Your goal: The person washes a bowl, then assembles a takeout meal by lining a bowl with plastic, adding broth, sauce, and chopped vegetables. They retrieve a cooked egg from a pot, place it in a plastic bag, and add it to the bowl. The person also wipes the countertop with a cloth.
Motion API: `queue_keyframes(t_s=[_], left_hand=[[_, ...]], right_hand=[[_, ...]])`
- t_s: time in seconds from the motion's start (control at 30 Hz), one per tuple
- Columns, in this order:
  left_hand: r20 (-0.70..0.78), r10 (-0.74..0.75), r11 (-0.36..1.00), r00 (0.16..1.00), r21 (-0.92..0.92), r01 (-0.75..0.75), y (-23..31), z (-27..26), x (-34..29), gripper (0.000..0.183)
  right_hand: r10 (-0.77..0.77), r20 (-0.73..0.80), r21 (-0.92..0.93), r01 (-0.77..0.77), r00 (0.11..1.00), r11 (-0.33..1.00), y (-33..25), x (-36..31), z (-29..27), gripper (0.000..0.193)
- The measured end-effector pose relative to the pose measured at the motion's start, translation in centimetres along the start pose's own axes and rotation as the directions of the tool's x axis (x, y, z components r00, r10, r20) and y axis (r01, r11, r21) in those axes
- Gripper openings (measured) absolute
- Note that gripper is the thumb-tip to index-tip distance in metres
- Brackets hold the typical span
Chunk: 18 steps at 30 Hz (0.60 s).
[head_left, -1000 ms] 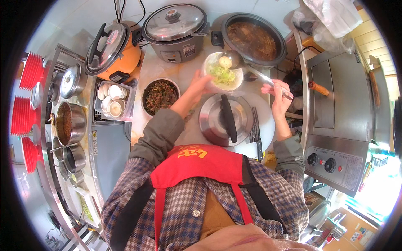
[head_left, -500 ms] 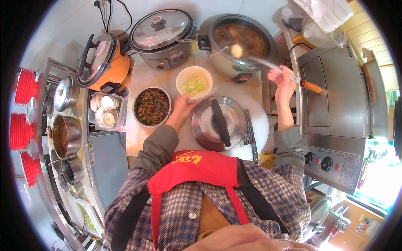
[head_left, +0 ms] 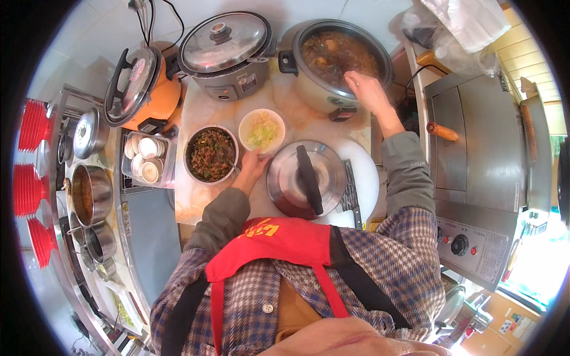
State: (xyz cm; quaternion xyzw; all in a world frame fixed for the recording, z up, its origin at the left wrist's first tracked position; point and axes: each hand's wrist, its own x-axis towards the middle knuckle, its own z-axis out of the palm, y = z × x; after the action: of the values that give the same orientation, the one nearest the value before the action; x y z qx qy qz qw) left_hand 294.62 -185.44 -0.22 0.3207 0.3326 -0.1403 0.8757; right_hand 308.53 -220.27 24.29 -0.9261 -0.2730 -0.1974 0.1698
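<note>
My left hand [head_left: 253, 169] grips the near rim of a white bowl [head_left: 244, 132] with pale green shredded vegetable [head_left: 262, 132] in it. My right hand [head_left: 367, 92] is over the near right rim of an open cooker [head_left: 309, 89] of dark brown broth [head_left: 338, 56], its fingers closed. The ladle seen in that hand a moment ago is mostly hidden now. Left of the bowl is a container of dark chopped topping [head_left: 211, 155], a utensil in it. A steel lid with black handle [head_left: 309, 178] lies near my left hand.
A grey lidded cooker [head_left: 228, 77] and an orange lidded cooker [head_left: 154, 98] stand at the back left. Beside the lid a knife [head_left: 357, 216] rests on a round white board [head_left: 368, 178]. A tub of small cups [head_left: 148, 159] sits left; a steel appliance [head_left: 475, 148] stands right.
My right hand has moved left and forward to the broth cooker. The ladle and the round pale piece it carried have dropped from sight. The bowl stays in my left hand.
</note>
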Motion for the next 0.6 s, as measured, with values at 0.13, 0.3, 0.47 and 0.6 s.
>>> queue_keyframes(t_s=[0.13,0.3,0.47,0.6], left_hand=[[-0.114,-0.054,0.986,0.992,0.152,0.071,1.2,0.4,-3.7,0.041],[0.03,-0.131,0.982,0.991,0.141,0.125,2.6,-0.1,-10.1,0.041],[0.136,-0.023,0.966,0.99,0.259,-0.014,3.7,-1.1,-14.1,0.042],[0.102,-0.002,0.962,0.995,0.272,-0.026,4.5,-1.3,-14.7,0.037]], right_hand=[[0.197,0.047,0.126,-0.202,0.979,0.971,2.7,1.3,0.7,0.025],[0.702,0.164,0.774,-0.531,0.693,0.344,5.5,1.1,0.6,0.031],[0.81,0.112,0.884,-0.431,0.575,0.183,7.0,-0.7,-0.1,0.033],[0.8,0.099,0.923,-0.355,0.592,0.149,7.4,-2.1,-0.9,0.031]])
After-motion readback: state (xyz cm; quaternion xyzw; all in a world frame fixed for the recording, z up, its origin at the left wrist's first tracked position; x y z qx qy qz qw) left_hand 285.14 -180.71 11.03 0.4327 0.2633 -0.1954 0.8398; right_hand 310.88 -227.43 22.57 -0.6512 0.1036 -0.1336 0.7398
